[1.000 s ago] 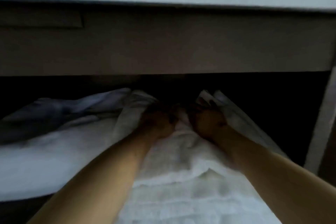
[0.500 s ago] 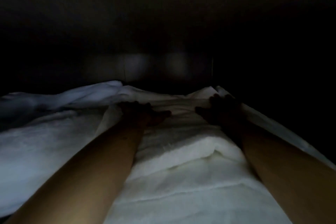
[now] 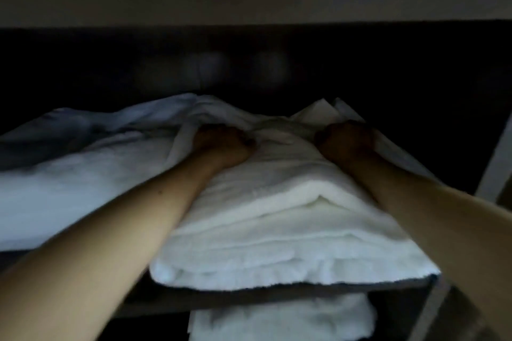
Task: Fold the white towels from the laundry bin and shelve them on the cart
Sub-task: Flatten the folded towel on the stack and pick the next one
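Two hands: left hand (image 3: 223, 144), right hand (image 3: 346, 138) being rested on the far end of the folded towel (image 3: 277, 219).
Fingers: shadowed; hold cannot be told.
Place: towel being seated on the cart shelf (image 3: 277, 295).
Handling: likely soft, floppy; best supported under both sides.

Your folded white towel (image 3: 277, 224) lies flat on the cart shelf (image 3: 277, 293), a rumpled towel (image 3: 69, 188) beside it, another towel (image 3: 282, 318) below.

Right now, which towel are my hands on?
The folded white terry towel at right on the shelf, not the rumpled white pile left or the towel below.
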